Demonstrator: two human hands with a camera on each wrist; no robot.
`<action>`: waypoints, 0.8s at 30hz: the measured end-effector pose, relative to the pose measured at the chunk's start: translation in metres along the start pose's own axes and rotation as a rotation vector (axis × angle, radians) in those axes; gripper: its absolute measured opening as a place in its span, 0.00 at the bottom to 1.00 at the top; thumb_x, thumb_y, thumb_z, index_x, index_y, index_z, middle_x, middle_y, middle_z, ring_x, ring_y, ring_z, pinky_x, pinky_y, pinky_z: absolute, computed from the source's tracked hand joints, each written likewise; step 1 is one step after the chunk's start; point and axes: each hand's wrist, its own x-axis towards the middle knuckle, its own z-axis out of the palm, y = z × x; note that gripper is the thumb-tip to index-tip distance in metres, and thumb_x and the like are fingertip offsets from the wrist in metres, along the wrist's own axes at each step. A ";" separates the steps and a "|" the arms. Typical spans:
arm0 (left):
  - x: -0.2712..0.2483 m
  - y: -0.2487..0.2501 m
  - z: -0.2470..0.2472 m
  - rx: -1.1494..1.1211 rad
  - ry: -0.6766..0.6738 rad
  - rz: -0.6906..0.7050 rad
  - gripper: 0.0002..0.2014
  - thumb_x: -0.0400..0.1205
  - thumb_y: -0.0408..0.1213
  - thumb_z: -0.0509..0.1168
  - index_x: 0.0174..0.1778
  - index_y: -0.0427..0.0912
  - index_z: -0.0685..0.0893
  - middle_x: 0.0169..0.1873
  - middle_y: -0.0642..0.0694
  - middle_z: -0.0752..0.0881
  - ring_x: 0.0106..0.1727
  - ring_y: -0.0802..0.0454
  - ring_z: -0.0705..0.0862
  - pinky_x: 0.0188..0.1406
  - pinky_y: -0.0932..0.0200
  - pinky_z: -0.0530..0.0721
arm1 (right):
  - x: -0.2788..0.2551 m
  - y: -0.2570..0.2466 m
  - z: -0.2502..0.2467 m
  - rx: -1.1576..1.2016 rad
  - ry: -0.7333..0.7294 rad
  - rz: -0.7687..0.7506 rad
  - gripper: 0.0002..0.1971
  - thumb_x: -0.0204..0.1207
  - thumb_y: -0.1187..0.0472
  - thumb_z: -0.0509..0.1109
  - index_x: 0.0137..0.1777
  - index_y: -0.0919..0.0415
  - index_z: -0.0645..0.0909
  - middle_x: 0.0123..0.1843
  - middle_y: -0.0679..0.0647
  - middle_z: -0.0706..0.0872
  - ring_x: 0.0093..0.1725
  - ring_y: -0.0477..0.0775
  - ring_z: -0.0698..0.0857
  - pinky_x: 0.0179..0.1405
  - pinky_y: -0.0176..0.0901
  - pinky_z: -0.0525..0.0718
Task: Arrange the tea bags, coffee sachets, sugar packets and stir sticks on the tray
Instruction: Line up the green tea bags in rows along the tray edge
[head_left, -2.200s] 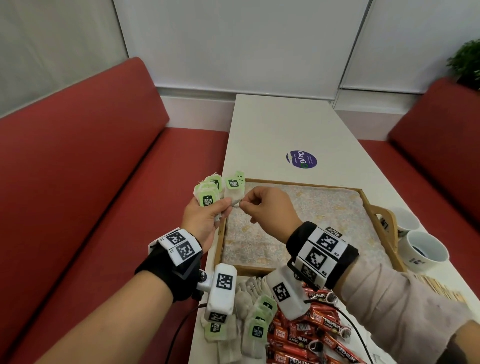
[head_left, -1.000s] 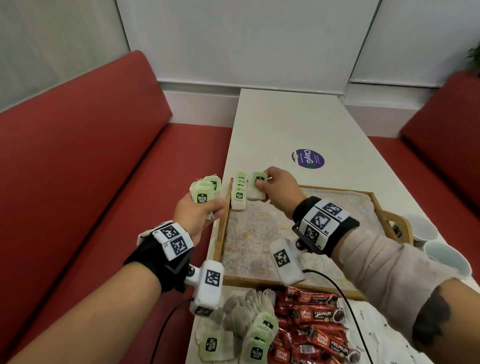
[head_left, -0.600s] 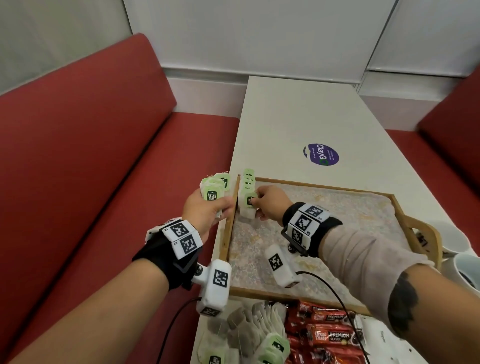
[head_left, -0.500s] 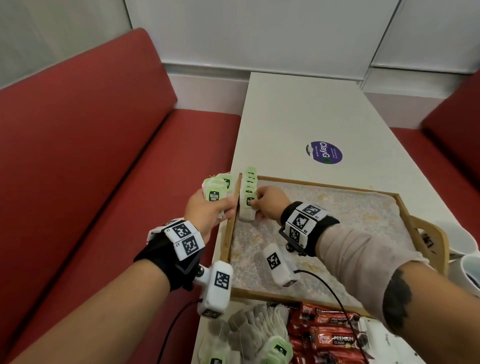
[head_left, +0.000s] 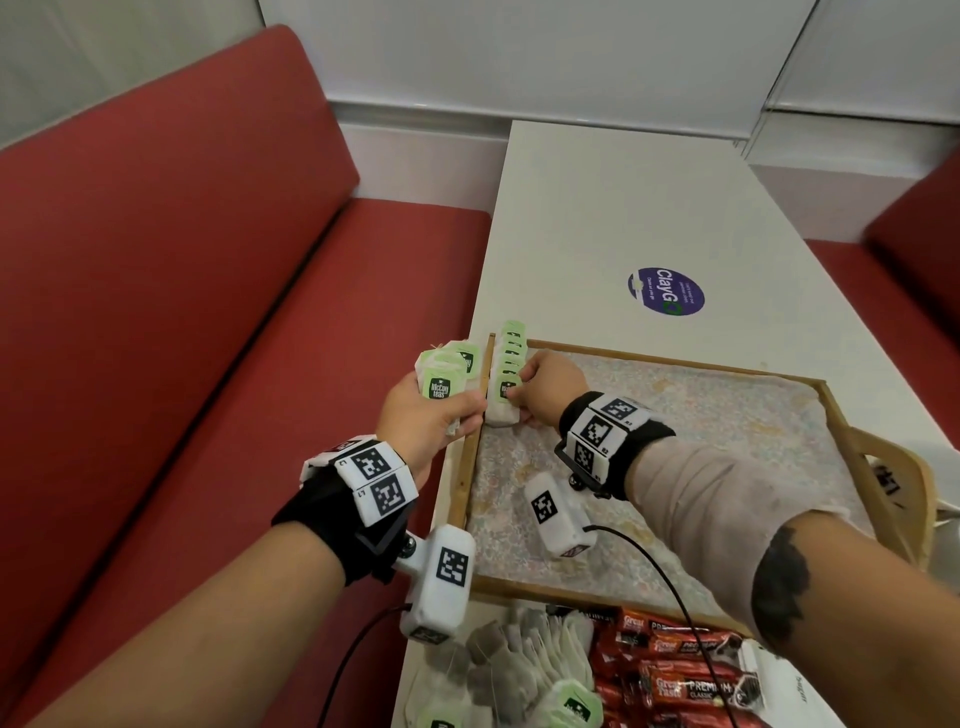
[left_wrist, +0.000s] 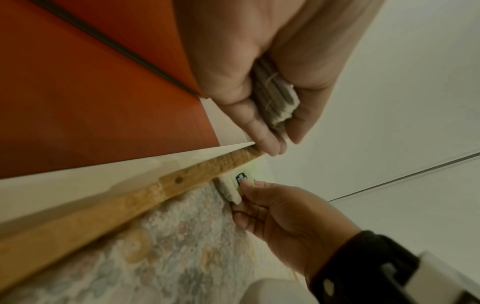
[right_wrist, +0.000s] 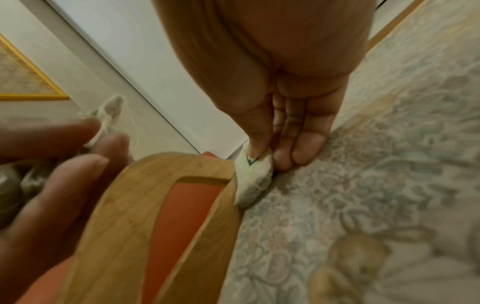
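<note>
Loose tea bags (head_left: 511, 670): heaped on the table's (head_left: 597, 208) near end, green tags showing.

Coffee sachets (head_left: 670, 675): red, piled just right of that heap, touching it.

Tray (head_left: 470, 467): wooden frame, floral liner, beyond both piles; a handle arches off its right end.

Left hand (head_left: 423, 421): just outside the tray's left rim, above the table edge. Fingers and thumb curled round a stack of tea bags (head_left: 441, 376), tags fanned upward; from the left wrist view the stack (left_wrist: 276, 100) is clamped between thumb and fingers, strings wrapped about it. Fingertips lie close to the rim; contact cannot be told.

Right hand (head_left: 545, 392): inside the tray at its far left corner. Thumb on the tag of the nearest bag (head_left: 504, 402), fingers curled behind it, pinching it; from the right wrist view the bag (right_wrist: 253, 179) stands on edge against the tray's wall.

Row of tea bags (head_left: 511, 351): upright along the left rim, tags overlapping, running from the pinched bag to the far corner.

Sticker (head_left: 666, 291): round, purple, on the table beyond the tray.

Benches (head_left: 182, 260): red, either side of the table.
</note>
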 end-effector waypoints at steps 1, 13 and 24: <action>0.000 0.000 0.000 -0.001 0.002 -0.001 0.15 0.73 0.19 0.71 0.49 0.40 0.82 0.39 0.44 0.88 0.37 0.53 0.88 0.32 0.66 0.86 | 0.000 0.000 0.000 -0.030 0.003 -0.010 0.17 0.72 0.66 0.75 0.33 0.54 0.68 0.47 0.63 0.89 0.47 0.64 0.89 0.50 0.59 0.87; -0.003 0.002 -0.001 -0.012 0.009 -0.021 0.12 0.74 0.20 0.70 0.50 0.38 0.82 0.43 0.40 0.87 0.41 0.49 0.87 0.34 0.65 0.88 | -0.009 0.002 0.003 -0.370 -0.128 -0.159 0.13 0.70 0.61 0.76 0.33 0.51 0.74 0.38 0.47 0.82 0.41 0.49 0.80 0.40 0.38 0.75; -0.009 0.016 0.002 -0.054 -0.037 -0.043 0.08 0.79 0.24 0.67 0.52 0.35 0.82 0.36 0.44 0.90 0.34 0.55 0.89 0.38 0.62 0.88 | -0.029 -0.018 -0.024 0.047 -0.015 -0.305 0.15 0.84 0.53 0.59 0.42 0.58 0.82 0.36 0.49 0.81 0.33 0.48 0.78 0.36 0.41 0.76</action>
